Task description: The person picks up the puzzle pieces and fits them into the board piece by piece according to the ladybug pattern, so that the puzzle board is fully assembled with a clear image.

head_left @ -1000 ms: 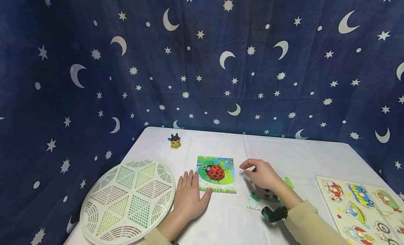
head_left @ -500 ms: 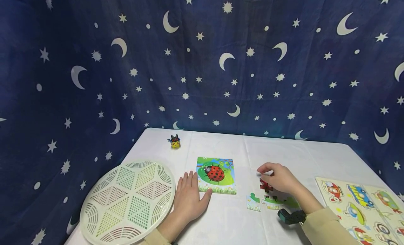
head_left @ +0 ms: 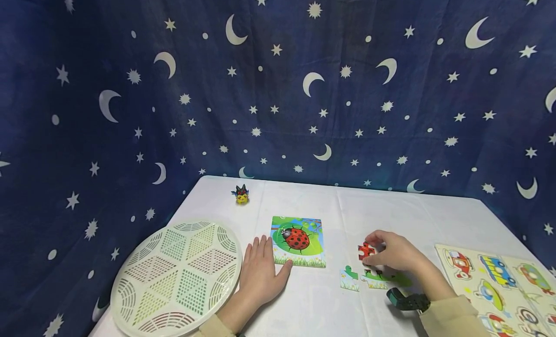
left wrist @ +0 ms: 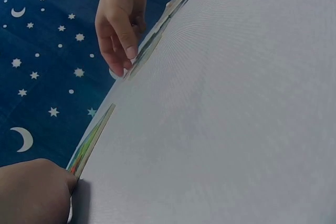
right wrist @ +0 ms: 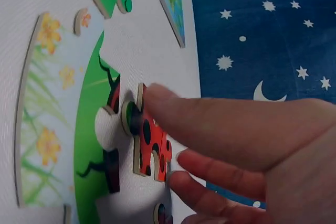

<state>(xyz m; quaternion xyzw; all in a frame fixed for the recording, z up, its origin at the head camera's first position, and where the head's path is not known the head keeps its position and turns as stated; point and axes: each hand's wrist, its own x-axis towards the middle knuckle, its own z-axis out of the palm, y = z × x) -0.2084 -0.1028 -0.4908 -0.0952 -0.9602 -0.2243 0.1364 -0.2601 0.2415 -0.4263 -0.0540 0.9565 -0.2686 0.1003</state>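
Observation:
In the head view, my right hand (head_left: 394, 251) pinches a red, black-spotted jigsaw piece (head_left: 365, 251) between thumb and fingers. The right wrist view shows my thumb (right wrist: 210, 124) at the edge of this piece, which stands tilted beside joined jigsaw pieces (right wrist: 94, 129) printed with flowers and green grass. A separate corner jigsaw piece (head_left: 349, 280) lies just left of the joined ones. My left hand (head_left: 262, 272) lies flat, fingers straight, against the left and lower edge of the square ladybug picture board (head_left: 298, 241).
A round patterned plastic mat or lid (head_left: 173, 279) lies to the left. At the right stands a wooden vehicle puzzle board (head_left: 473, 284), flat on the white table (head_left: 312, 303). A small yellow-and-black figure (head_left: 241, 195) is near the back left, before a starry curtain (head_left: 278, 86).
My right hand has moved right and nearer from beside the picture board to the loose pieces, and has taken hold of the red piece. My left hand has stayed still.

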